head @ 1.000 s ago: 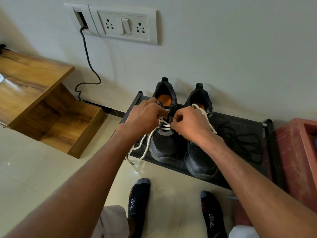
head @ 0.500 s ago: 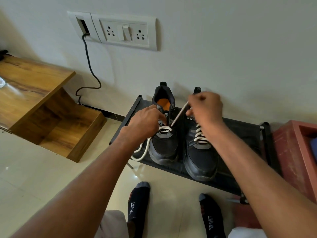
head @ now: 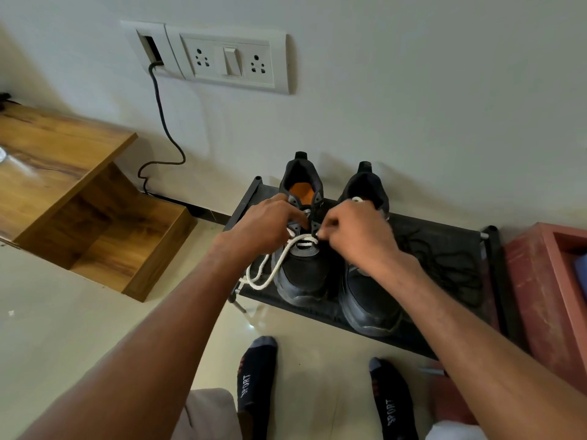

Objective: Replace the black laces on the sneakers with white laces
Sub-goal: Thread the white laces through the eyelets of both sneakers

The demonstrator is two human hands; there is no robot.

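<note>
While my left hand pins the left sneaker on the rack to steady its eyelets, my right hand pinches the white lace for threading, I judge.

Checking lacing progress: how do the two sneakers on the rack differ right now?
The left sneaker has white lace only across its lowest eyelets, slack trailing beside it; the right sneaker is mostly covered by the right hand. The left's orange insole shows; the right's opening holds white lace. Both are black, toes toward the person.
</note>
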